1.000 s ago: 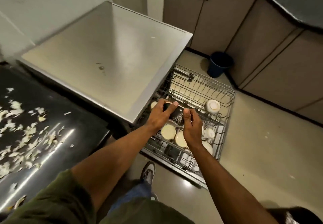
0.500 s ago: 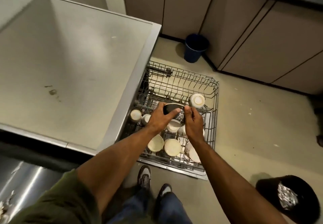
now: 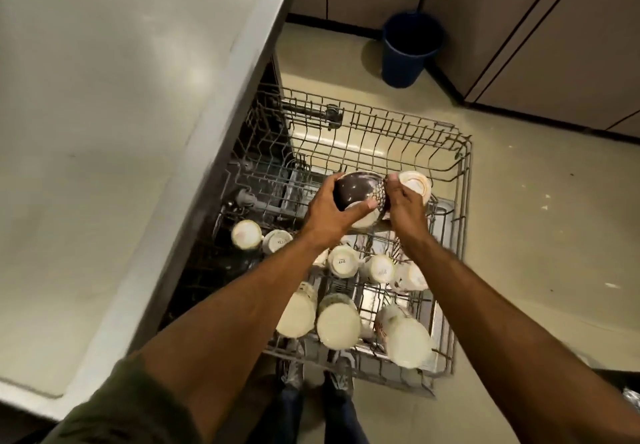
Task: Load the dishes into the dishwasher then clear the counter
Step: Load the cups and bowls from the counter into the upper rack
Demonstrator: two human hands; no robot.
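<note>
Two hands on one dark bowl (image 3: pixel 356 190) here. It's tipped over on its side, with a dotted pattern on the part nearest the right hand (image 3: pixel 405 213). The left hand (image 3: pixel 327 220) wraps it from the left, thumb laid across the front and fingers curled over the far rim. The right hand pinches the other edge with bent fingers. The bowl sits over the middle of the pulled-out dishwasher rack (image 3: pixel 464 208), and honestly I can't tell if it's touching the wires or not.

Just beside it, on the right and partly behind the right hand, is an upside-down white cup (image 3: pixel 417 183). Closer in there's a row of small cups (image 3: pixel 343 262), all bottoms up, some with printed lettering too blurry to read. Two more cups (image 3: pixel 246 234) sit off at the left side of the rack, near the machine. The front row is three bigger pale dishes (image 3: pixel 337 326), also flipped over.

The back half of the rack is bare wire. A steel counter top (image 3: pixel 121 132) fills the left of the view, right above the dishwasher opening. A blue bucket (image 3: pixel 412 49) stands on the floor (image 3: pixel 536 236) in the corner by the grey cabinets (image 3: pixel 554 45). Shoes (image 3: pixel 341 376) poke out under the rack's front edge, and an olive sleeve (image 3: pixel 121 409) shows on the left arm.
</note>
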